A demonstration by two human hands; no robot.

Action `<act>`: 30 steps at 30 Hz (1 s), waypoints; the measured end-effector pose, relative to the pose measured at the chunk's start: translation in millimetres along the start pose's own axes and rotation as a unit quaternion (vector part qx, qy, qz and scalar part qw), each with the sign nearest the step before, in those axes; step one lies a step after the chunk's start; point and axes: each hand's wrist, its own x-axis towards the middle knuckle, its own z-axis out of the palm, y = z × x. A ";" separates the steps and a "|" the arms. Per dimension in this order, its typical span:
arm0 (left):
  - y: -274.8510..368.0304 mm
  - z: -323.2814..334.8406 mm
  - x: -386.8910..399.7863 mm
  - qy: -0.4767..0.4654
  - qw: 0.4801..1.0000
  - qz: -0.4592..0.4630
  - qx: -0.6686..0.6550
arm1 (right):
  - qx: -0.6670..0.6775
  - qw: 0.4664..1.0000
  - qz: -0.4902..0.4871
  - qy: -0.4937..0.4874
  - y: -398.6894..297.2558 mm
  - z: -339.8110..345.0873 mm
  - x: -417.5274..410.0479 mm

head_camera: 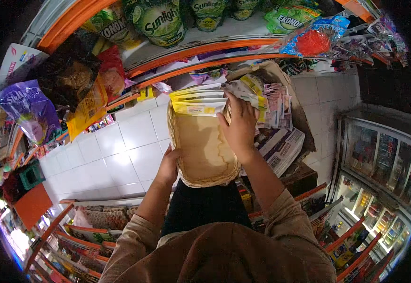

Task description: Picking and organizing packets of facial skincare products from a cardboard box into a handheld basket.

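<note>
A shallow wicker basket (209,182) with a flat light-brown base is held in front of my body. My left hand (170,163) grips its left rim near the bottom. Several yellow-and-white Garnier packets (198,102) stand in a row across the basket's far end. With thumb and fingers, my right hand (240,122) holds the right edge of these packets. To the right, an open cardboard box (302,116) contains more yellow-and-white packets (253,86), pink-and-white sachets (275,106) and a white-and-purple carton (283,150).
Ahead runs an orange-edged shelf (191,51) with Sunlight pouches (159,23). Hanging packs, including a purple one (30,109), crowd the left. Low shelves (85,230) stand behind me on the left, and a glass-door fridge (378,152) on the right. White floor tiles (113,155) show between.
</note>
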 end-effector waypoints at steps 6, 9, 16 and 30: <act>4.8 6.1 -3.4 0.011 1.000 -0.015 0.011 | 0.053 0.999 0.003 -0.002 -1.5 -1.6 2.0; 3.7 6.8 -1.9 0.023 1.000 -0.020 0.004 | 0.050 0.999 -0.007 -0.007 2.2 1.2 0.3; -1.1 -1.0 1.3 -0.007 1.000 -0.005 -0.027 | 0.144 0.989 0.038 0.023 7.0 -12.4 3.2; -0.6 -26.0 9.2 -0.001 1.000 0.005 -0.031 | -0.115 0.971 0.200 -0.056 80.9 14.0 -23.1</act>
